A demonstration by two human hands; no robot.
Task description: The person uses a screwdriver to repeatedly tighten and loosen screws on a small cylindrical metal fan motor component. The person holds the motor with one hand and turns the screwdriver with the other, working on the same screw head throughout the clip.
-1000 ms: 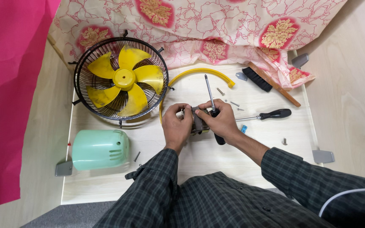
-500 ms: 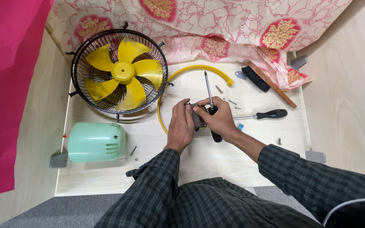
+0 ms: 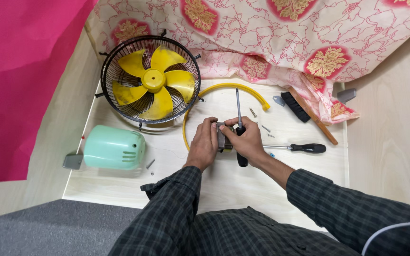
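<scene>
at frame centre the left hand (image 3: 204,144) and right hand (image 3: 245,141) pinch a small grey motor part (image 3: 224,138) between them. the right fist also clamps a screwdriver (image 3: 238,121), its shaft pointing up-frame toward the yellow ring (image 3: 224,86).

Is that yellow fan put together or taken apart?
Taken apart. The yellow blades lie flat in the black wire grille, and the mint green housing rests separately on the white board.

Single head view, looking steeply down, close over white table (image 3: 224,189); hands at frame centre, fan (image 3: 151,79) upper left.
</scene>
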